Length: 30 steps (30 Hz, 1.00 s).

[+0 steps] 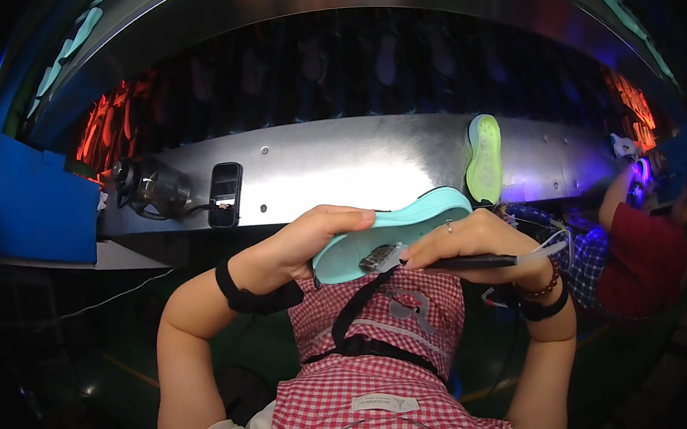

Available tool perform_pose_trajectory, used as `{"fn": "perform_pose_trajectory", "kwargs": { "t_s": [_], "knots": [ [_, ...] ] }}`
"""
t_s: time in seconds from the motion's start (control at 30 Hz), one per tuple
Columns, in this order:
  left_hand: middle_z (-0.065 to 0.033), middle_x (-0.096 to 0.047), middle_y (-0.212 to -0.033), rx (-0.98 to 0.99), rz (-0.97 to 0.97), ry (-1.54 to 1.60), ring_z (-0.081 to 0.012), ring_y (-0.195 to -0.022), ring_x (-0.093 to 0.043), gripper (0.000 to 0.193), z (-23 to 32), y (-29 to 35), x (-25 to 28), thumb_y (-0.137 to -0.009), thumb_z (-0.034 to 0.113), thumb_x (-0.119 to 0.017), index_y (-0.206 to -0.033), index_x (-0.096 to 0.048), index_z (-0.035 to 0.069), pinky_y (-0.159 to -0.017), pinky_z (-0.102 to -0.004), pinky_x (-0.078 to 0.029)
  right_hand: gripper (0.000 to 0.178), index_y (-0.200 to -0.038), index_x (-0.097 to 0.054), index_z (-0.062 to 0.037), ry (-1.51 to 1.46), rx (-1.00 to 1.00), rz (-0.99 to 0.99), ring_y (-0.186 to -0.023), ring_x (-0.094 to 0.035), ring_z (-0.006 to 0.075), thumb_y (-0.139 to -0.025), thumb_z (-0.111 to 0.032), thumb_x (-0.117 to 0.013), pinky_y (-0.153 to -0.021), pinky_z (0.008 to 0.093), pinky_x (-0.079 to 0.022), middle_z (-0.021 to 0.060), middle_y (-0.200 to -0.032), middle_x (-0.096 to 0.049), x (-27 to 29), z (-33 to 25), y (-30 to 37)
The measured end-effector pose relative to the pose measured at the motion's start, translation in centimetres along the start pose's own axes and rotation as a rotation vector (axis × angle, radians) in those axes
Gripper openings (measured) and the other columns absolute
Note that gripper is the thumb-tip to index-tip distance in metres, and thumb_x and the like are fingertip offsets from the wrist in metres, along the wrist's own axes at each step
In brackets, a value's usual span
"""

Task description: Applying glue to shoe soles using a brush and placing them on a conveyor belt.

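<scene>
My left hand (313,237) grips a mint-green shoe sole (409,227) from its left end, holding it level in front of my chest. My right hand (467,241) rests against the sole's right half and holds a thin black brush-like tool (476,262), its tip touching a shiny wet patch (378,258) on the sole's side. A black band sits on each wrist, with a bead bracelet on the right one. A red checked apron covers my front below the hands.
A metal machine panel (340,166) runs across behind the hands, with a yellow-green sole (484,159) standing on it, a dark phone (225,194) and a glass jar (151,185) at left. A blue bin (32,203) is far left. Another person in red (646,259) sits at right.
</scene>
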<state>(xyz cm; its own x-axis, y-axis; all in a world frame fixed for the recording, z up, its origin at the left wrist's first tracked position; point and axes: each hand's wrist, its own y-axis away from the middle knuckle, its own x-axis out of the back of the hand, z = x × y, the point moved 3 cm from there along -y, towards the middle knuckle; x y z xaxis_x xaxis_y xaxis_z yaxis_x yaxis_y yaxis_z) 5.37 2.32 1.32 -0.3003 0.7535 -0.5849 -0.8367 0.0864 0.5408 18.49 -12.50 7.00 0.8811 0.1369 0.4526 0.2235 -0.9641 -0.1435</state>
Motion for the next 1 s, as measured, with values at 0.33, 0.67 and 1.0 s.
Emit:
{"fn": "perform_pose_trajectory", "kwargs": {
  "t_s": [0.33, 0.67, 1.0],
  "knots": [
    [-0.0178, -0.056, -0.11, -0.061, 0.006, -0.043, -0.0188, -0.091, -0.061, 0.044, 0.7, 1.3, 0.8, -0.087, 0.02, -0.053, -0.121, -0.045, -0.006, -0.077, -0.0261, -0.052, 0.019, -0.09, -0.063, 0.0008, 0.133, -0.108, 0.164, -0.085, -0.064, 0.0242, -0.072, 0.002, -0.064, -0.076, 0.0292, -0.051, 0.0139, -0.091, -0.065, 0.5, 1.0, 1.8],
    [-0.0187, -0.05, -0.116, -0.241, -0.106, 0.329, -0.0244, -0.102, -0.055, 0.049, -1.2, -1.2, 0.7, -0.087, 0.021, -0.047, -0.127, -0.034, -0.005, -0.083, -0.0358, -0.051, 0.018, -0.097, -0.063, 0.0012, -0.478, -0.332, 0.504, -0.067, -0.059, 0.0075, -0.079, -0.003, -0.059, -0.06, 0.0191, -0.047, 0.007, -0.076, -0.065, -3.4, 3.3, -0.2],
    [-0.0206, -0.048, -0.119, -0.387, -0.074, 0.469, -0.0294, -0.1, -0.057, 0.051, -3.0, -1.9, 2.6, -0.087, 0.021, -0.043, -0.131, -0.03, -0.003, -0.08, -0.0399, -0.053, 0.018, -0.096, -0.061, 0.0056, -0.222, -0.195, 0.981, -0.066, -0.06, 0.0107, -0.079, 0.001, -0.058, -0.059, 0.0204, -0.048, 0.0141, -0.088, -0.064, -4.1, 8.3, 0.7]
  ]
}}
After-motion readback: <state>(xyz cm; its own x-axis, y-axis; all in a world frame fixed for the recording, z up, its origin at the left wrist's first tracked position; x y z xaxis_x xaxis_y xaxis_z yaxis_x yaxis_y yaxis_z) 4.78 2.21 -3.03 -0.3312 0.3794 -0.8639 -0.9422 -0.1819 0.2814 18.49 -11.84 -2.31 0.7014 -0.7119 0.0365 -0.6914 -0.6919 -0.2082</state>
